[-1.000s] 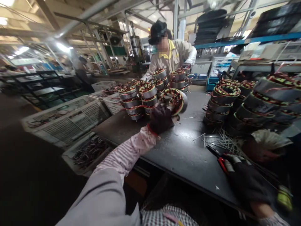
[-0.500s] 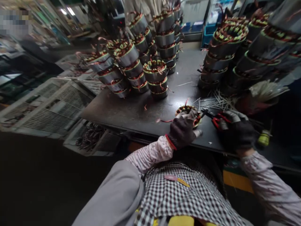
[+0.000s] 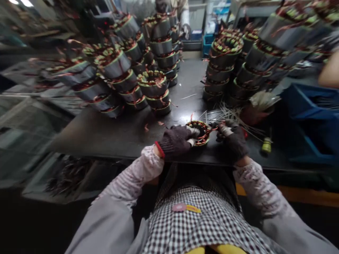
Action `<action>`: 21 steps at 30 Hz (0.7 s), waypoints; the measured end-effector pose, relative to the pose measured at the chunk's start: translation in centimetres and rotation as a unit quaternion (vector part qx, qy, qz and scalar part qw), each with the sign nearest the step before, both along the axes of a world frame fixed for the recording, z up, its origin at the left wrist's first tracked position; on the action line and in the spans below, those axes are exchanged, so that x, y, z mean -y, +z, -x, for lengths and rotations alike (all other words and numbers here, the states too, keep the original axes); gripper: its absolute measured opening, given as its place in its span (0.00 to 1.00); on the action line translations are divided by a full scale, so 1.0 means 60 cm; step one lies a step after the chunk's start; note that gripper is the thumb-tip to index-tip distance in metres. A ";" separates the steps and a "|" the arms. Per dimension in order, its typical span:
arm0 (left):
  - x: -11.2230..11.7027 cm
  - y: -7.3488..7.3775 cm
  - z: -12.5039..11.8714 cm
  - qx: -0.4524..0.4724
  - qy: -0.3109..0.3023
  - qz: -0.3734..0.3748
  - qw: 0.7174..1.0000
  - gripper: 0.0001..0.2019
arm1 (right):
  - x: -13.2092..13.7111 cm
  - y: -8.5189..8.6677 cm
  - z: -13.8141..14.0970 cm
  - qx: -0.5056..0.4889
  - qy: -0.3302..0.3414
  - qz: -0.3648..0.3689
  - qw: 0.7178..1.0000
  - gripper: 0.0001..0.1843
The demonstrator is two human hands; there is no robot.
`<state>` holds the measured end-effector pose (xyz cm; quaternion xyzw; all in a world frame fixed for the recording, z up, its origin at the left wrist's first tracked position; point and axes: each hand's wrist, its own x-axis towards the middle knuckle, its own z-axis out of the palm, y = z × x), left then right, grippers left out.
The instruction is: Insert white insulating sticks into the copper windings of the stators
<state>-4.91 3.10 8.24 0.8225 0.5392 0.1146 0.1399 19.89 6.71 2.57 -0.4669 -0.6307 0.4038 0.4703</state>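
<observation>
A wound stator [image 3: 203,141], a ring with copper windings and green-yellow insulation, sits near the table's front edge. Around its left rim, my left hand [image 3: 178,140], in a dark glove with pale fingertips, is closed. On the other side my right hand [image 3: 233,140], gloved alike, is closed with its fingertips on a reddish wire lead [image 3: 213,129] coming off the ring. Part of a red pliers handle [image 3: 245,133] shows behind the right hand; the remainder is hidden.
Stacked stators [image 3: 153,84] rise at the left, with more stacks [image 3: 224,67] at the right. Thin pale sticks [image 3: 227,114] lie behind the ring. A yellow-green object [image 3: 266,145], blue bins [image 3: 307,102] and another person's arm [image 3: 329,72] are at right; crates [image 3: 29,195] stand lower left.
My right hand has left the red-handled pliers and moved to the stator's wire lead. My left hand remains on the ring. The view has swung to the right.
</observation>
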 end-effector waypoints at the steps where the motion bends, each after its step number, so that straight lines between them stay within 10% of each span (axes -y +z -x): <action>1: -0.004 0.013 -0.004 -0.020 -0.007 0.012 1.000 0.18 | 0.006 -0.001 -0.011 -0.016 -0.010 0.018 1.000 0.29; 5: -0.019 0.034 -0.019 -0.086 0.008 0.027 0.996 0.16 | 0.023 0.018 -0.078 -0.039 -0.049 0.007 0.998 0.29; 8: -0.023 0.023 -0.029 -0.099 -0.024 0.004 0.995 0.14 | -0.016 0.054 -0.143 0.080 -0.207 -0.088 0.971 0.22; 13: 0.027 -0.056 -0.040 -0.035 0.009 -0.155 0.987 0.09 | -0.127 0.094 -0.191 0.359 -0.287 -0.115 0.880 0.28; 17: 0.075 -0.133 -0.037 0.019 0.100 -0.254 0.962 0.14 | -0.149 0.086 -0.181 0.377 -0.279 -0.097 0.878 0.27; 21: 0.073 -0.151 -0.012 0.053 0.100 -0.306 0.945 0.21 | -0.140 0.063 -0.190 0.342 -0.283 -0.100 0.890 0.30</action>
